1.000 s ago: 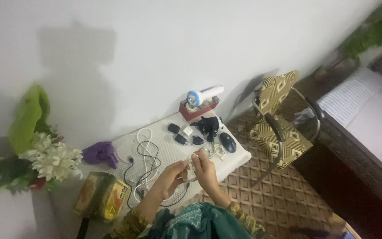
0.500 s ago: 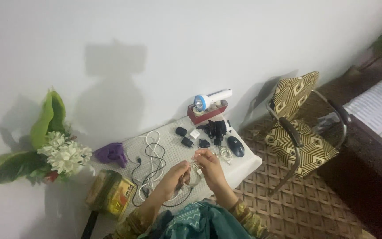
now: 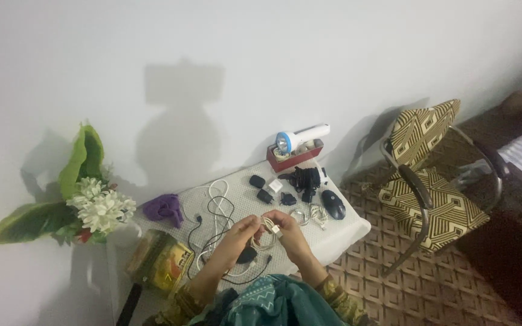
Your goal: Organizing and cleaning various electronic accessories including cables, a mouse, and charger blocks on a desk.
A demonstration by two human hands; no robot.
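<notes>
So the person is sitting over a small white surface (image 3: 345, 232) pushed up against the wall, and both hands meet in the middle of it. The left hand (image 3: 241, 232) and the right hand (image 3: 286, 228) have their fingers pinched shut on a coiled white cable (image 3: 266, 232), holding it just above the surface between them. The coil looks small and loose, with one plug end sticking out near the right hand.

Around the hands there's a whole mess of stuff. Loose black and white cords (image 3: 215, 208) lie tangled to the left of the hands. Further back sit a few black chargers (image 3: 261, 188), a white charger (image 3: 275, 186), and a black bundle of gear (image 3: 305, 179). A black mouse (image 3: 333, 204) lies near the right edge, with another coiled white cable (image 3: 315, 214) just beside it. At the wall end there's a red box (image 3: 294, 157) with a white and blue flashlight (image 3: 300, 137) resting on top. A purple cloth (image 3: 163, 208) sits at the left edge.

Off the surface: white flowers with big green leaves (image 3: 92, 208) on the left, a yellow packet (image 3: 159, 262) below them, and a patterned chair (image 3: 433, 181) on the right
</notes>
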